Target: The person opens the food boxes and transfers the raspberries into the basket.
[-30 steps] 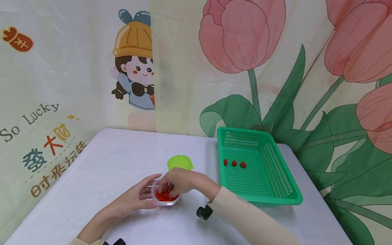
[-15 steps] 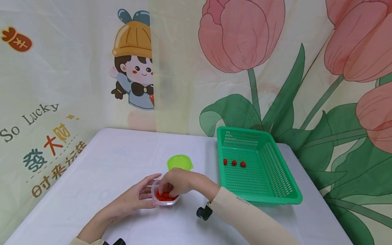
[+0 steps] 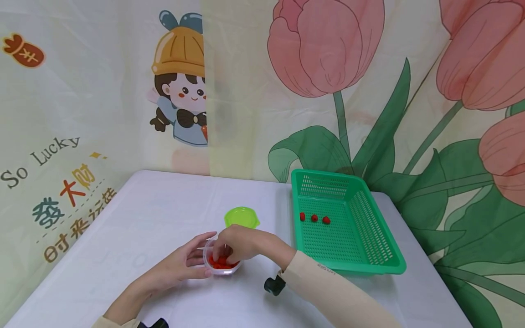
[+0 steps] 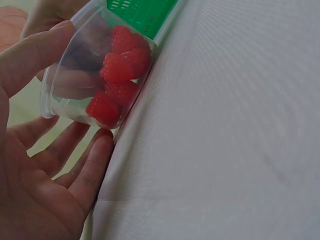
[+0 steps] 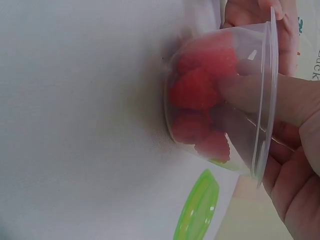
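Observation:
A clear plastic tub (image 3: pixel 223 272) with several red raspberries (image 4: pixel 117 67) inside stands on the white table. My left hand (image 3: pixel 176 269) holds the tub from its left side, thumb at the rim and fingers spread along the wall. From above, my right hand (image 3: pixel 238 241) reaches into the tub. In the right wrist view its thumb (image 5: pixel 250 92) lies against the raspberries, seen through the cloudy wall; whether it pinches one is hidden. In the green basket (image 3: pixel 348 266) three raspberries (image 3: pixel 314 218) sit in a row at the left.
A bright green lid (image 3: pixel 242 217) lies flat on the table (image 3: pixel 176 200), behind the tub. The slotted basket stands to the right, its rim above the tabletop. A printed curtain (image 3: pixel 238 91) hangs behind the table's far edge.
Both hands and the tub stay in almost the same place; the right hand's fingers remain down inside the tub. The head view has shifted very slightly.

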Action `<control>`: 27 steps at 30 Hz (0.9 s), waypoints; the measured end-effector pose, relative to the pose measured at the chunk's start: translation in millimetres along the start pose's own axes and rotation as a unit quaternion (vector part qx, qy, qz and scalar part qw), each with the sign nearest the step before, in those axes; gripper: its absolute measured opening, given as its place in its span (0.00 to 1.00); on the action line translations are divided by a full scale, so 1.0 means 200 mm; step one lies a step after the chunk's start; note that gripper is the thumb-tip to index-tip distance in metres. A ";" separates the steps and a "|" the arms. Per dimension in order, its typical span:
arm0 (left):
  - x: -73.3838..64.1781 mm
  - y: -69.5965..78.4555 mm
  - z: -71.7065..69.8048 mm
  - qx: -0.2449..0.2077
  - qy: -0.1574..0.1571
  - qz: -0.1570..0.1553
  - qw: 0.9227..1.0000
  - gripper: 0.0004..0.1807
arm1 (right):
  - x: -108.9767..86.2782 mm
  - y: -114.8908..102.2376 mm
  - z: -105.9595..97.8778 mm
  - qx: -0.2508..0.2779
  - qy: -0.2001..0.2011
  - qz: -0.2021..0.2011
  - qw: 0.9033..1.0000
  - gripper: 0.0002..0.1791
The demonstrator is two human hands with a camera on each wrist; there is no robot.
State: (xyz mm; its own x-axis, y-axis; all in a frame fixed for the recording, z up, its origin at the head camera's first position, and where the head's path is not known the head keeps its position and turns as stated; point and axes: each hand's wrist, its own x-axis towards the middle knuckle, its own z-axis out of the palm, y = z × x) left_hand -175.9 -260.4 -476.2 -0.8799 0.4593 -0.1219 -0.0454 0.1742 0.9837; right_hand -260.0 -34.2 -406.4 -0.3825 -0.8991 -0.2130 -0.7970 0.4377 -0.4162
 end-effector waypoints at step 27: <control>-0.01 0.00 0.00 0.005 0.002 -0.003 1.000 0.50 | 0.00 -0.01 -0.01 -0.020 -0.011 0.009 1.000 0.10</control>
State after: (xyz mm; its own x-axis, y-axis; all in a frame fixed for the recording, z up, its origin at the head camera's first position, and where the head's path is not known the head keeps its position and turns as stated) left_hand -175.2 -261.5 -475.8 -0.8812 0.4553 -0.1275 -0.0464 0.1850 0.9817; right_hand -258.9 -35.8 -404.1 -0.3869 -0.8903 -0.2401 -0.8078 0.4528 -0.3773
